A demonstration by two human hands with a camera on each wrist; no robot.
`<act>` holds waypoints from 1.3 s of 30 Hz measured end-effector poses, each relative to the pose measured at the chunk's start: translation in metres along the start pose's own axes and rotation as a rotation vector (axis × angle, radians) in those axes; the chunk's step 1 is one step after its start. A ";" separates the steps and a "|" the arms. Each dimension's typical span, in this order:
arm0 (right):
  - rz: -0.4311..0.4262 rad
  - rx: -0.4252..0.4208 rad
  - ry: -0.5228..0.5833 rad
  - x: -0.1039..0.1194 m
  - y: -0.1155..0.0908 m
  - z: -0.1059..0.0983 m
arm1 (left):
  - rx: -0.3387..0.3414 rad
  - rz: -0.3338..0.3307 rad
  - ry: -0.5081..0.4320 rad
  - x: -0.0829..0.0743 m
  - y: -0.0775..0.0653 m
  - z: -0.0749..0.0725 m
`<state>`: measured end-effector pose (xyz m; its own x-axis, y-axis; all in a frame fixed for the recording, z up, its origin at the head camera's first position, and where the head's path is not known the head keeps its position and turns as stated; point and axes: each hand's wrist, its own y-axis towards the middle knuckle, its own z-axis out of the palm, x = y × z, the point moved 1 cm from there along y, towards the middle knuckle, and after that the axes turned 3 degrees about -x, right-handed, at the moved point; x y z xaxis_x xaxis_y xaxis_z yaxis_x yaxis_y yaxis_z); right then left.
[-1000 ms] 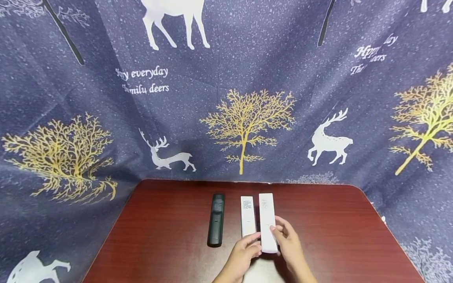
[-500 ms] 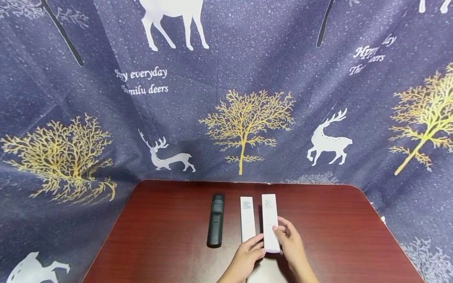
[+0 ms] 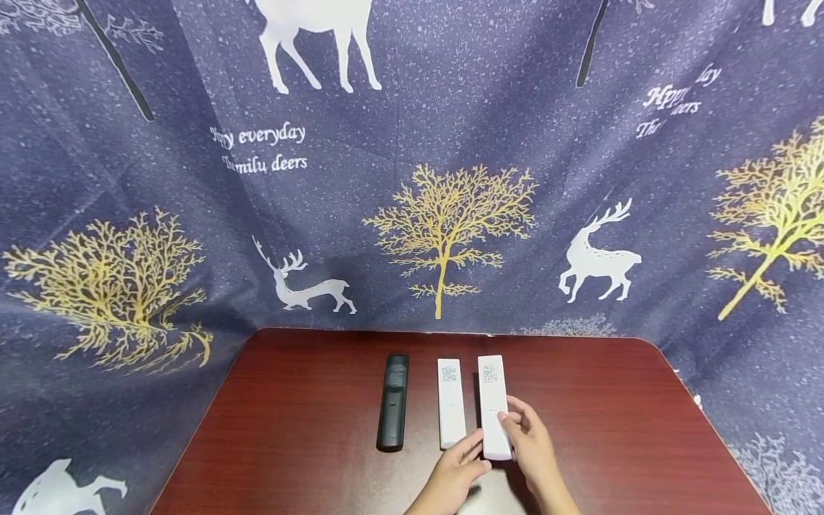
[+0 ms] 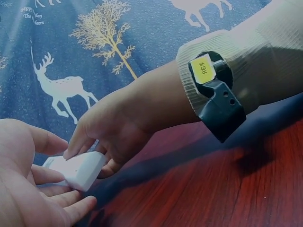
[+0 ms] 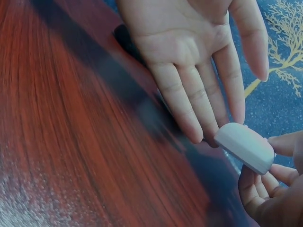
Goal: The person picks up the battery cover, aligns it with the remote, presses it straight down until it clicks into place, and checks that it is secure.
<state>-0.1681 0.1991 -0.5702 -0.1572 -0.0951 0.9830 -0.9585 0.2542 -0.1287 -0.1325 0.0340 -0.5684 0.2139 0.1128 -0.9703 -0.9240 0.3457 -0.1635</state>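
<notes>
My right hand [image 3: 533, 445] pinches a white remote control [image 3: 492, 400] between thumb and fingers along its right side; the remote's back, with a printed label near the far end, faces up. My left hand [image 3: 453, 472] is at the remote's near left edge. In the right wrist view the left hand [image 5: 189, 56] has straight, extended fingers, their tips right by the remote's near end [image 5: 244, 147]. Left of the held one lies another white remote control [image 3: 452, 404], label up. Further left is a black remote control [image 3: 392, 404].
The red-brown wooden table [image 3: 309, 415] has rounded far corners. Behind it and at the sides hangs a blue cloth [image 3: 399, 143] printed with deer and trees. In the left wrist view, the right wrist wears a band [image 4: 189, 71] with a dark bracket.
The held white remote has shifted a little to the right, away from the other white remote. My left hand has moved right too, uncovering that other remote's near end.
</notes>
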 end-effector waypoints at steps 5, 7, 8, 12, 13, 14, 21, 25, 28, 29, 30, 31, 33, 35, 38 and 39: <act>0.023 -0.007 -0.024 -0.002 0.002 -0.001 | 0.004 0.016 -0.008 0.002 0.000 0.002; 0.030 -0.012 -0.033 -0.003 0.003 -0.002 | 0.003 0.017 -0.009 0.004 0.001 0.003; 0.031 -0.015 -0.034 -0.003 0.004 -0.002 | 0.000 0.014 -0.007 0.004 0.001 0.004; 0.021 -0.026 -0.049 -0.004 0.006 -0.002 | 0.000 0.012 -0.018 0.008 0.003 0.006; 0.018 -0.028 -0.055 -0.005 0.006 -0.002 | 0.002 0.010 -0.023 0.008 0.003 0.007; 0.016 -0.030 -0.059 -0.005 0.006 -0.002 | 0.004 0.011 -0.024 0.009 0.003 0.007; 0.011 -0.034 -0.081 -0.007 0.010 -0.003 | 0.007 0.034 -0.011 0.012 0.006 0.010; 0.004 -0.040 -0.105 -0.009 0.013 -0.003 | 0.003 0.045 0.022 0.013 0.008 0.011; 0.001 -0.043 -0.127 -0.009 0.015 -0.003 | -0.001 0.060 0.062 0.014 0.009 0.011; 0.002 -0.043 -0.136 -0.009 0.016 -0.003 | -0.002 0.062 0.074 0.014 0.009 0.011; 0.003 -0.043 -0.142 -0.008 0.017 -0.003 | -0.004 0.066 0.091 0.014 0.010 0.010; 0.005 -0.044 -0.149 -0.008 0.017 -0.003 | -0.010 0.064 0.107 0.014 0.010 0.010; 0.009 -0.043 -0.165 -0.008 0.019 -0.002 | -0.022 0.061 0.146 0.014 0.011 0.010; 0.012 -0.045 -0.185 -0.007 0.020 -0.002 | -0.035 0.054 0.186 0.013 0.012 0.009; 0.018 -0.047 -0.203 -0.006 0.022 -0.003 | -0.051 0.049 0.236 0.013 0.013 0.009; 0.019 -0.047 -0.208 -0.006 0.022 -0.003 | -0.055 0.050 0.250 0.013 0.013 0.009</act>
<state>-0.1878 0.2082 -0.5790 -0.2255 -0.2851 0.9316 -0.9434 0.3024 -0.1358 -0.1388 0.0484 -0.5815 0.0884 -0.1075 -0.9903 -0.9487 0.2940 -0.1166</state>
